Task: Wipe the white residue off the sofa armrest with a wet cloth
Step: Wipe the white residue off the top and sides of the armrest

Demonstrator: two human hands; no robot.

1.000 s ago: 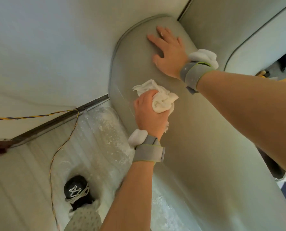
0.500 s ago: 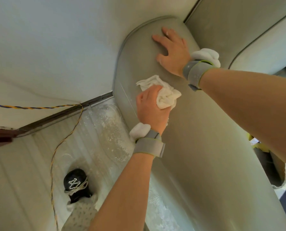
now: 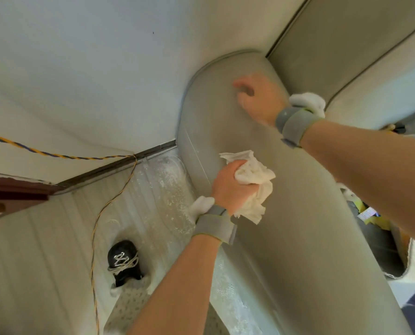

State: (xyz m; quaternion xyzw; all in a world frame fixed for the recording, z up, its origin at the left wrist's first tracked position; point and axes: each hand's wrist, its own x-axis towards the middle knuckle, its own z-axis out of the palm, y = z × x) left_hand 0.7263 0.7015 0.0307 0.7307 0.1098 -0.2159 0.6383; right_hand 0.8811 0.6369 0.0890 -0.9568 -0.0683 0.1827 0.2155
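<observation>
The grey-green sofa armrest (image 3: 298, 238) runs from the lower right up to its rounded far end. My left hand (image 3: 230, 187) grips a crumpled white cloth (image 3: 252, 175) and holds it against the armrest's top, near its left edge. A thin pale streak (image 3: 196, 151) shows on the armrest's side just beyond the cloth. My right hand (image 3: 259, 97) rests on the far end of the armrest; it is blurred, its fingers bent, and it holds nothing. Both wrists wear grey bands.
White powder (image 3: 167, 184) covers the floor beside the armrest. A yellow-and-blue cable (image 3: 97, 226) runs along the wall and down the floor. A black shoe (image 3: 123, 259) stands at the lower left. The sofa back cushion (image 3: 334, 52) rises at the upper right, with clutter (image 3: 375, 221) below it.
My left hand has drawn the cloth back toward me along the armrest. My right hand, flat on the far end before, now has bent fingers and is blurred.
</observation>
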